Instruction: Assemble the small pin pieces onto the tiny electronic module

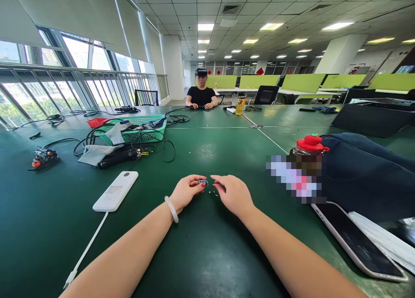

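Note:
My left hand (187,191), with a pale bangle (171,209) at its wrist, is closed in a pinch. Between its thumb and fingers sits a small dark rectangular piece (202,182) with light markings, too small to name for certain. Just to the right, my right hand (234,194) points its fingertips toward that piece without touching it. Its index finger and thumb are apart, and nothing shows between them. A few tiny shiny bits (213,193) lie on the green tabletop (204,246) below the fingertips.
On the left lie a white power bank (116,191) with a cable, a green basket (136,136) of cables and gloves, and a wired gadget (43,158). To the right are a phone (358,239), a dark bag (366,177) and a red-lidded bottle (310,145). Another person (201,92) sits opposite.

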{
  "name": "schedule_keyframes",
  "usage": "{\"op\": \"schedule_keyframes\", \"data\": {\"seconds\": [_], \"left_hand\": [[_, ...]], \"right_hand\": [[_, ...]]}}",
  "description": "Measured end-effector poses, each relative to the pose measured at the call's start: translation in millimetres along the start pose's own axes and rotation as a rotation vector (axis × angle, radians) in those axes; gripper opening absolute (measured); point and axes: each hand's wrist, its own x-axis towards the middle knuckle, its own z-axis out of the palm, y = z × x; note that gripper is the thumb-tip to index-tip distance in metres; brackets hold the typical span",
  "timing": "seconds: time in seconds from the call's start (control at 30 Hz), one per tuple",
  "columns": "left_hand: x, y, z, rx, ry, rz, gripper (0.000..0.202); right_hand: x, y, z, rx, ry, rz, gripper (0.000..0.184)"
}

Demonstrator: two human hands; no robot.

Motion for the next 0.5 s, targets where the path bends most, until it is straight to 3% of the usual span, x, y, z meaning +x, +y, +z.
{"op": "schedule_keyframes", "data": {"seconds": [0.07,0.17,0.4,0.5], "left_hand": [[1.3,-0.6,-0.1,0.044,0.04,-0.037,0.034],[2.3,-1.2,0.7,0.073,0.059,-0.063,0.032],[3.6,-3.9,1.6,0.073,0.056,-0.05,0.032],[3.2,-3.8,1.0,0.09,0.064,-0.04,0.032]], "right_hand": [[0.4,5.3,3.8,-0.027,-0.14,0.097,0.024],[0.6,9.5,10.2,-0.002,-0.281,0.102,0.023],[-0.1,8.7,17.9,0.023,-0.325,0.107,0.022],[0.4,13.4,16.5,0.004,-0.343,0.157,0.03]]}}
